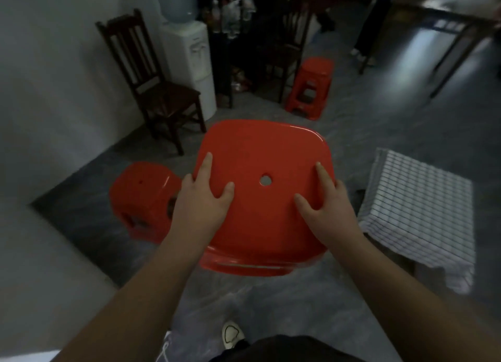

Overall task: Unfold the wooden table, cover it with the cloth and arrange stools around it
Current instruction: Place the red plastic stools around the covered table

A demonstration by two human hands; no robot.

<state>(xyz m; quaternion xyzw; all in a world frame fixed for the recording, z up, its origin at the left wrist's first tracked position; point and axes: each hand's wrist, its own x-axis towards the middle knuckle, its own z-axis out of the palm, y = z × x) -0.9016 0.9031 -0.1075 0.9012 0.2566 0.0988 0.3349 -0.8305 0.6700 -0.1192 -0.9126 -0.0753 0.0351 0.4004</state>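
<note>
I hold a red plastic stool [260, 150] in front of me by its seat, which has a small round hole in the middle. My left hand [200, 201] grips the seat's left edge, thumb and forefinger lying on top. My right hand [325, 207] grips the right edge the same way. The stool's legs are hidden under the seat. To the right stands the low table, covered with a white checked cloth [417, 199]. A second red stool [143, 196] stands on the floor to the left, and a third red stool [311, 87] stands farther back.
A dark wooden chair [151, 82] and a white water dispenser [189, 55] stand against the left wall. Bottles and dark furniture fill the back. A long dark table [447, 17] is at the top right. Grey floor lies between the stools and the covered table.
</note>
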